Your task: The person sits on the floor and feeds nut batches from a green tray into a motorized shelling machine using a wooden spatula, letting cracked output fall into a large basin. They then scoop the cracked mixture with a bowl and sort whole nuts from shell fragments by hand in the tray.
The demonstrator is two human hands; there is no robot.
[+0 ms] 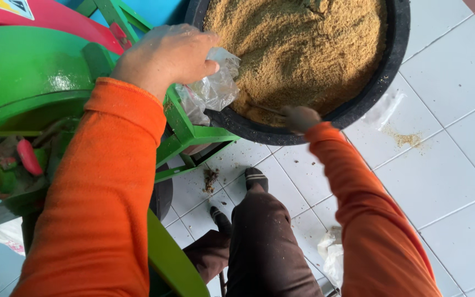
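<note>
From the head camera, the person looks down over a black round tub point(392, 49) that sits on the white tiled floor point(446, 165), filled almost to the rim with tan, sawdust-like meal point(298, 44). The left hand point(166, 55) is at the near-left rim of the tub, its fingers pinched shut on the mouth of a clear plastic bag point(213, 88), which hangs crumpled against the tub wall and the green machine frame point(185, 129). The right hand point(302, 118) is at the near edge of the tub, blurred with motion; it seems closed around a thin, stick-like handle that runs into the meal, though what the tool ends in cannot be told. Both arms wear orange sleeves point(100, 187), and the hands are apart, one at each side of the tub's near rim.

As a judgement, the work in hand is getting meal into the bag, and doing it well depends on the bag mouth: the left hand would do better to spread the opening wide and hold it low, just over the rim, so that what the right hand lifts falls inside. A small spill of meal point(405, 138) already lies on the tiles to the right, and crumbs point(211, 179) lie near the person's dark shoes point(255, 177), so small, steady loads seem wiser than heaped ones. Another crumpled bag point(331, 256) lies on the floor near the right elbow.
</note>
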